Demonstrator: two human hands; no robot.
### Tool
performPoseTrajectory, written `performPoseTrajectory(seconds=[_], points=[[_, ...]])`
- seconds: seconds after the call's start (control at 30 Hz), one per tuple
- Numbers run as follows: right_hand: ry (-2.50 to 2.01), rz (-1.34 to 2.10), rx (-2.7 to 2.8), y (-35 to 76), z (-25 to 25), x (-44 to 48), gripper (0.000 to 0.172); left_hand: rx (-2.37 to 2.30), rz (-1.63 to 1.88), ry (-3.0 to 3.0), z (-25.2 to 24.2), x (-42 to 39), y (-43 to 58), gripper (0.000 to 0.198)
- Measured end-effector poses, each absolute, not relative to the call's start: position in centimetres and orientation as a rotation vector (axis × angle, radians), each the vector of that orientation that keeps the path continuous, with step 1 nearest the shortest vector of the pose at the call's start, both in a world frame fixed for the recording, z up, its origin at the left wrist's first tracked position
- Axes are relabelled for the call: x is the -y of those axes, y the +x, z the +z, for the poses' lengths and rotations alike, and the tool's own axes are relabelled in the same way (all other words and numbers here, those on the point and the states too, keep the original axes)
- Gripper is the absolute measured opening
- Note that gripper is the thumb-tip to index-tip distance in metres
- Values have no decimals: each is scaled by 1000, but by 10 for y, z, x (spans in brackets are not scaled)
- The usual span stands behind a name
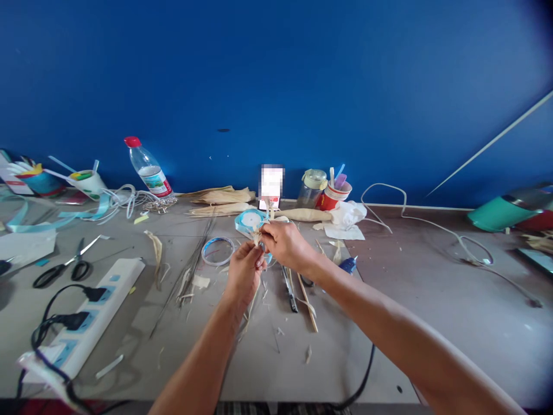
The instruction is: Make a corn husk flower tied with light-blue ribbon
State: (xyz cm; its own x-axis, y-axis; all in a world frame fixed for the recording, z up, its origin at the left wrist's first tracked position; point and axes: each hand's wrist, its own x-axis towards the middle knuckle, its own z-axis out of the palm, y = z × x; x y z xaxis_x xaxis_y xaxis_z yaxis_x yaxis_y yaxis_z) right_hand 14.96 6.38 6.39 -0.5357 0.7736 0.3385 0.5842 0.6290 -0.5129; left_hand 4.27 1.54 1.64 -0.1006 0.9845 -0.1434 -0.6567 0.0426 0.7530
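My left hand (pixel 246 264) is closed, fingertips pinching the lower part of a small pale piece of dried husk (pixel 256 237) above the middle of the table. From the right, my right hand (pixel 284 241) comes in with its fingers bent and pressed on the same piece near its top. My fingers cover much of the husk, so its full shape is hidden. Just behind the hands lies a light-blue ribbon roll (pixel 249 220). A roll of tape (pixel 218 251) rests to the left of my left hand.
Scissors (pixel 69 264) and a white power strip (pixel 93 314) lie at left. A tilted plastic bottle (pixel 150 170), dried husks (pixel 222 199), a phone-like screen (pixel 271 185), a jar (pixel 311 187) and a red cup (pixel 333 195) line the wall. Thin wires (pixel 190 268) and a cutter (pixel 289 291) lie nearer.
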Motion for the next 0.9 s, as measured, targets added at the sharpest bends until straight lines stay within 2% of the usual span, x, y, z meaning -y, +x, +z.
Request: performPoseTrajectory(seconds=[0.33, 0.67, 0.9], points=[[-1102, 373, 2379, 145, 59, -64, 18, -838, 1476, 521, 19, -16, 44, 24], [-1253, 304, 2451, 140, 61, -58, 17, -856, 1470, 594, 15, -16, 44, 16], [-1353, 184, 2457, 139, 63, -50, 19, -922, 1514, 681, 11, -19, 46, 23]])
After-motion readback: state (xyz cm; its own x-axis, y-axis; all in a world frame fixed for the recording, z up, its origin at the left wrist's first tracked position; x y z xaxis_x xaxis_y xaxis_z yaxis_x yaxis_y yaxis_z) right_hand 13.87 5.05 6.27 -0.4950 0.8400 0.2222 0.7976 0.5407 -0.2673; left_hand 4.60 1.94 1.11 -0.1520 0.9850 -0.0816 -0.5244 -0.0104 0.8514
